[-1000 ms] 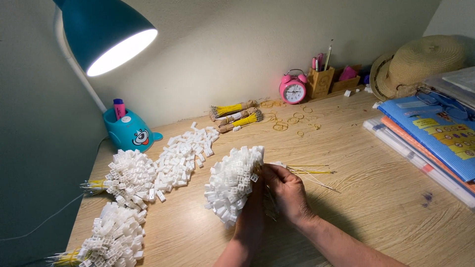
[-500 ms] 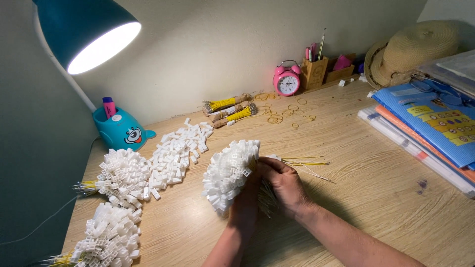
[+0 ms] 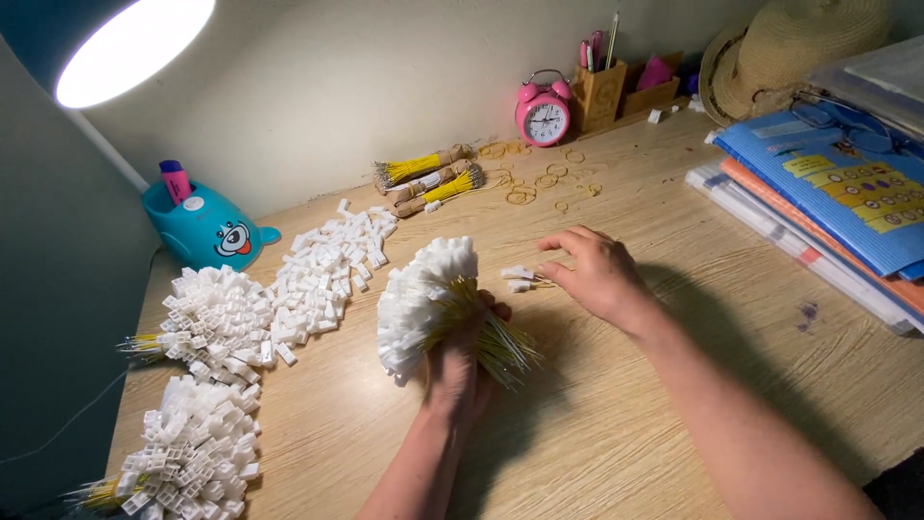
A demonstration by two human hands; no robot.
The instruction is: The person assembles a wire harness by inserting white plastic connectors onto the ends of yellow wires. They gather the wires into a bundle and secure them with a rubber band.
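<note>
My left hand grips a thick bundle of yellow wires tipped with small white plastic connectors, held just above the wooden desk. My right hand lies flat on the desk to the right, its fingers spread, beside a few loose connector-tipped wires. Nothing is in that hand.
Loose white connectors and two finished bundles lie at left. A teal pen holder, lamp, yellow wire bundles, rubber bands, pink alarm clock, straw hat and stacked books ring the desk.
My right hand has let go of the bundle and moved right onto the desk by the loose wires. My left hand now holds the bundle alone, tilted leftward.
</note>
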